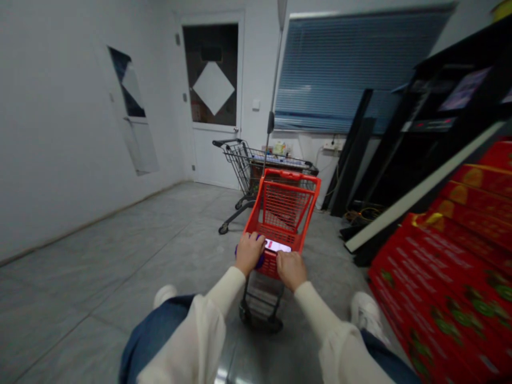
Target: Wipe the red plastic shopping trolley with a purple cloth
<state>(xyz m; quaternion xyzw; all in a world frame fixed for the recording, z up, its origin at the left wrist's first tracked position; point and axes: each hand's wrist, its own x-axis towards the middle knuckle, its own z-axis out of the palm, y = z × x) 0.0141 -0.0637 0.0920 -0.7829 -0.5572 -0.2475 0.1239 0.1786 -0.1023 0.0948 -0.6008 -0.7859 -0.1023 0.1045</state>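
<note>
A small red shopping cart point(273, 234) stands directly in front of me, its plastic basket above a dark wheeled base. My left hand point(249, 252) is closed at the left of its near rim, around something purple point(261, 260) that is mostly hidden under the fingers; it may be a cloth. Over the right side of the same rim curls my right hand point(292, 269), with its fingertips partly hidden. Between the two hands, a phone point(277, 246) with a bright white and pink screen lies at the rim. Whether either hand touches the phone, I cannot tell.
Behind the red cart stands a larger dark wire shopping cart point(240, 160) with goods in it. Stacked red boxes point(436, 288) rise close on my right, beside a leaning pale board point(424, 186) and black panels point(356, 154). A white door point(216, 154) is at the back.
</note>
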